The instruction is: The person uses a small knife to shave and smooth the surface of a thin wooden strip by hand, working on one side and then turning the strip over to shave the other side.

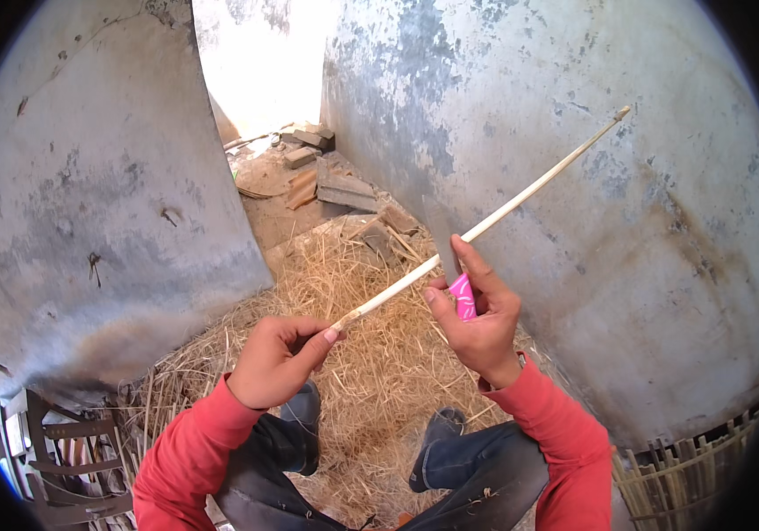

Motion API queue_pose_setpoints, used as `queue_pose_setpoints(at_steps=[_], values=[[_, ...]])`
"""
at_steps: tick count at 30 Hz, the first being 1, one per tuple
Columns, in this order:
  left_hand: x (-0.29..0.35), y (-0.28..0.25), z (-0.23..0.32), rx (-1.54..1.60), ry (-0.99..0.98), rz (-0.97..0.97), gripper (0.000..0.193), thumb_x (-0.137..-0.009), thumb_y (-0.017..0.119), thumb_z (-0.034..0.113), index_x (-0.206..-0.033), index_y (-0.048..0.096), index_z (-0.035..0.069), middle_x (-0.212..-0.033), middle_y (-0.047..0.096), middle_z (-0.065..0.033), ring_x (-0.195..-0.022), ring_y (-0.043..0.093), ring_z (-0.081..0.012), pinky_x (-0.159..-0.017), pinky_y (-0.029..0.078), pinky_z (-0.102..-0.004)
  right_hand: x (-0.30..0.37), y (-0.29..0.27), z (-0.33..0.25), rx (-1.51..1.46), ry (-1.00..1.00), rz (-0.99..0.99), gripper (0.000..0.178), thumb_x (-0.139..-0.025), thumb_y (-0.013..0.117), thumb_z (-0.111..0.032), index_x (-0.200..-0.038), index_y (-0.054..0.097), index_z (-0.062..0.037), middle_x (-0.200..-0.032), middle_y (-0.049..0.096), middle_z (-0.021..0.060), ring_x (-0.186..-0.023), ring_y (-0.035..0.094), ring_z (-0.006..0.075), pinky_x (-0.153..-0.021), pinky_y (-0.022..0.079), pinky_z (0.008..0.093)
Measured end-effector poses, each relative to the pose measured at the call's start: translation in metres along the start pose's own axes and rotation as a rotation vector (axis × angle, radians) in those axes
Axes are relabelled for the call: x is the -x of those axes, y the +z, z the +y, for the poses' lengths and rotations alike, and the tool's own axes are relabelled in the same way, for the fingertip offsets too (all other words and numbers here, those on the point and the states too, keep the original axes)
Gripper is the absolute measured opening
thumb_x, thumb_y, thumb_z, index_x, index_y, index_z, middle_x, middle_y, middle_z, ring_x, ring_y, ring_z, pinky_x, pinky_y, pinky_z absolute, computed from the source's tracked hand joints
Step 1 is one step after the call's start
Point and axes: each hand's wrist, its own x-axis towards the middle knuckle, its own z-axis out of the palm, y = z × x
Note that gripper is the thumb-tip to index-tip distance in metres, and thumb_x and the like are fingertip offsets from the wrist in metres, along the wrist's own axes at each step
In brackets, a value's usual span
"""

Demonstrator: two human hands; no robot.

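A long, pale peeled stick (521, 198) slants from lower left to upper right in front of me, thinning toward its far tip. My left hand (284, 354) pinches its near end between thumb and fingers. In my right hand (482, 320) is a knife (464, 296) with a pink patterned handle. Its thin grey blade points up and lies across the stick, close to its middle. The right index finger reaches up along the blade to the stick; whether the blade's edge bites into the wood I cannot tell.
Dry straw-like shavings (371, 380) cover the ground between my feet. Plastered walls (96, 195) rise on both sides, with broken bricks (340, 188) by the bright gap ahead. A dark chair (74, 465) stands at lower left, and a slatted wooden basket or fence (693, 473) at lower right.
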Motion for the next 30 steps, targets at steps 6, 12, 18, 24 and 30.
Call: queue_pose_setpoints(at_steps=[6, 12, 18, 24, 30], values=[[-0.002, 0.015, 0.001, -0.124, 0.064, 0.100, 0.024, -0.103, 0.066, 0.019, -0.108, 0.075, -0.003, -0.067, 0.064, -0.0003, -0.061, 0.057, -0.0054, -0.056, 0.046, -0.0259, 0.011, 0.018, -0.001, 0.082, -0.130, -0.201, 0.071, -0.081, 0.085, -0.005, -0.147, 0.058, -0.0028, -0.101, 0.078, 0.0132, -0.083, 0.071, 0.0088, -0.075, 0.056, 0.0243], [-0.002, 0.019, 0.005, -0.199, 0.064, 0.057, 0.023, -0.104, 0.065, 0.016, -0.108, 0.074, -0.004, -0.074, 0.066, -0.0001, -0.067, 0.060, -0.0050, -0.059, 0.047, -0.0242, 0.018, 0.032, -0.003, 0.116, -0.124, -0.195, 0.064, -0.081, 0.084, -0.002, -0.142, 0.063, -0.0027, -0.098, 0.077, 0.0109, -0.080, 0.069, 0.0085, -0.072, 0.055, 0.0241], [-0.004, 0.007, -0.005, -0.172, 0.083, 0.135, 0.023, -0.104, 0.065, 0.016, -0.108, 0.074, -0.005, -0.072, 0.063, 0.0011, -0.067, 0.057, -0.0049, -0.060, 0.046, -0.0245, 0.010, 0.020, -0.018, 0.228, -0.132, -0.254, 0.058, -0.085, 0.079, 0.000, -0.140, 0.065, -0.0046, -0.087, 0.072, 0.0072, -0.068, 0.056, 0.0047, -0.063, 0.048, 0.0226], [-0.002, -0.011, -0.012, -0.060, 0.101, 0.231, 0.023, -0.104, 0.066, 0.017, -0.104, 0.074, -0.005, -0.069, 0.062, 0.0016, -0.063, 0.054, -0.0038, -0.056, 0.043, -0.0238, 0.002, 0.000, 0.000, 0.111, -0.049, -0.079, 0.057, -0.088, 0.080, -0.006, -0.142, 0.063, -0.0020, -0.092, 0.075, 0.0028, -0.068, 0.056, 0.0020, -0.065, 0.050, 0.0210], [0.012, -0.015, -0.011, -0.159, 0.092, 0.262, 0.021, -0.102, 0.069, 0.016, -0.102, 0.076, -0.004, -0.069, 0.064, 0.0010, -0.062, 0.055, -0.0042, -0.056, 0.043, -0.0233, -0.015, -0.029, 0.004, 0.028, -0.040, 0.219, 0.071, -0.095, 0.071, 0.001, -0.157, 0.037, 0.0030, -0.118, 0.068, 0.0112, -0.098, 0.066, 0.0116, -0.081, 0.056, 0.0260]])
